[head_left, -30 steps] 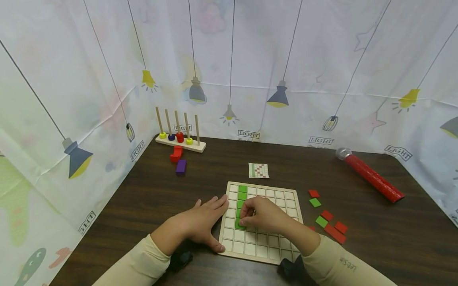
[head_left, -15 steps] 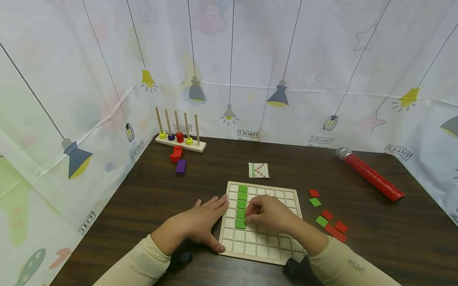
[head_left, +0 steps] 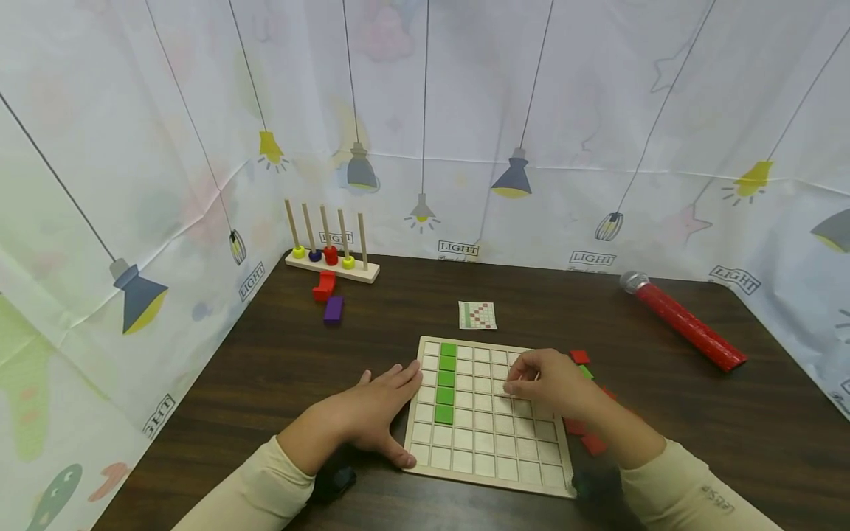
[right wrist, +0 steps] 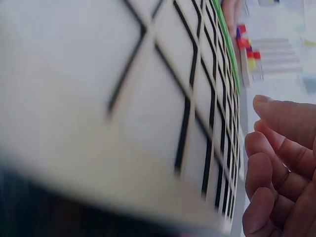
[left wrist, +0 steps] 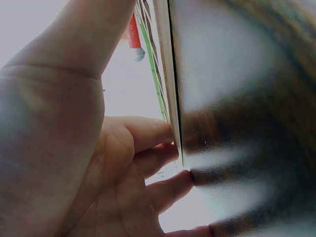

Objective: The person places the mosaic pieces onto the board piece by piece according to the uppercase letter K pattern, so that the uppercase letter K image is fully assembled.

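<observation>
Head view: what is the biggest thing there?

A pale backdrop point(head_left: 465, 88) printed with hanging lamps, rising behind the dark desk point(head_left: 372, 335).

And on the desk?

A wooden grid board point(head_left: 483, 422), lying flat between the person's two hands. I'll place everything by that board. Well off beyond its far right corner lies a red tube point(head_left: 690, 326) with a silver end; beyond its far left corner is a peg stand point(head_left: 340, 271) with coloured rings.

How are the hands?

The left hand point(head_left: 372, 413) is spread out, its fingers touching the board's left edge and its thumb at the near left corner. The right hand point(head_left: 554, 383) is over the board's right part, released, its fingers loosely bent.

Smaller things?

A small patterned card point(head_left: 477, 316) just beyond the board; a red block point(head_left: 324, 287) and a purple block point(head_left: 334, 310) between it and the peg stand.

Smallest?

Five green tiles point(head_left: 446, 396) fill cells in the board's second column from the left, starting at the far row. Red tiles point(head_left: 593, 444) and a loose green tile point(head_left: 585, 372) lie right of the board, partly hidden by the right arm.
</observation>
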`<state>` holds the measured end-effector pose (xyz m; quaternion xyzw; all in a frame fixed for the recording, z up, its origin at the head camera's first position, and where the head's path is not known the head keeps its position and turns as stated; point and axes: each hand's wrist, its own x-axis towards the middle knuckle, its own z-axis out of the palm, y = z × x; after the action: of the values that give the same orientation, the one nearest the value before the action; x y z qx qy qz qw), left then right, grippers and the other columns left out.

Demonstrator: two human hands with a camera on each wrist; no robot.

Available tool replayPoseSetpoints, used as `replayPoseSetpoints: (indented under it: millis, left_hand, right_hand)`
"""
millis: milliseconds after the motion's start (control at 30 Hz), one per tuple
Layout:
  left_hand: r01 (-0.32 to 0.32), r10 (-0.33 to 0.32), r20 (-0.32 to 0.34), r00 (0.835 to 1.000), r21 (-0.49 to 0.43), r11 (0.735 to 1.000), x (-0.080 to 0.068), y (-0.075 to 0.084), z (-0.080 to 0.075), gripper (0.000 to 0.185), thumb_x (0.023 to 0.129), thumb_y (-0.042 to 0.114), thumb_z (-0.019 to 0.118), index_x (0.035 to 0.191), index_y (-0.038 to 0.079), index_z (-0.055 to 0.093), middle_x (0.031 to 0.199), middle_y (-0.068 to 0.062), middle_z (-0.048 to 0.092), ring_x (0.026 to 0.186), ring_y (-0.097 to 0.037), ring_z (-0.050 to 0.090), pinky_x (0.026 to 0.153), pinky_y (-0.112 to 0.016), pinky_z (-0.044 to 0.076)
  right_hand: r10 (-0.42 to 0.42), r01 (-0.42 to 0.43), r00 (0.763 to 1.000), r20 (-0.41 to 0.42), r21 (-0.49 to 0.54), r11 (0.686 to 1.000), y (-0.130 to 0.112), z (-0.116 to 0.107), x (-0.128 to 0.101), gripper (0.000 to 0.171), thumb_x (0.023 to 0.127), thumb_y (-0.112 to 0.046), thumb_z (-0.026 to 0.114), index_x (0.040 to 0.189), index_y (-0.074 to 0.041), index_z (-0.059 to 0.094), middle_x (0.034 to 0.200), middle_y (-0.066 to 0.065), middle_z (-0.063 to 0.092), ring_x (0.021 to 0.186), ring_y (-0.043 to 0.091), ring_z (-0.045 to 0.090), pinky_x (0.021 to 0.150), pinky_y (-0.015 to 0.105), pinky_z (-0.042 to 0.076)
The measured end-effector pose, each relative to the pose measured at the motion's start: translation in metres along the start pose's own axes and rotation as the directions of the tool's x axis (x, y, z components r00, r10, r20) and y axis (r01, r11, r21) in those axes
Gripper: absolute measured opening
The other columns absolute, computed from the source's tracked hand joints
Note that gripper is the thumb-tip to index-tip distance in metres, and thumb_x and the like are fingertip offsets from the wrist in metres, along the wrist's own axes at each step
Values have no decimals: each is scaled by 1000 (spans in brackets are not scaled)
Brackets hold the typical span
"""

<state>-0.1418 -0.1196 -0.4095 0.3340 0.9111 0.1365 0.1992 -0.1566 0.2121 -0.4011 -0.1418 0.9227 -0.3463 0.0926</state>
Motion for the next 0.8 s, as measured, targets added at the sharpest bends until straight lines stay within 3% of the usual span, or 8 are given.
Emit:
replayPoseSetpoints:
  millis: [267,533,800]
  left_hand:
    - [-1,1,-3,1000,11,1000,1,-2,1,127,73,63,85,165,11,15,171,-4,3,155,-28,7,116,-66,13]
    - [-7,7,-3,1000,-4,1000,0,0,-1,126,73,63,84,164,10,16,171,-5,5,155,-28,8,116,-66,13]
    - [-11,11,-5,1000,7,1000,0,-2,0,126,73,65,84,165,11,15,171,-5,4,155,-28,7,115,-67,13]
  right_hand:
    - [96,-98,994,-53,-20,995,25,-24,-4,19,92,-31,78,93,-13,71,85,0,67,77,20,60,67,37,50]
    - [171,-181,979,-109,-91,979,44,-41,-7,23,94,-35,75,99,-12,73,95,4,68,81,23,59,65,38,49]
    - [210,-239,964,-166,-181,954,63,-49,-7,45,92,-46,74,106,-4,70,104,15,69,92,32,63,74,49,52]
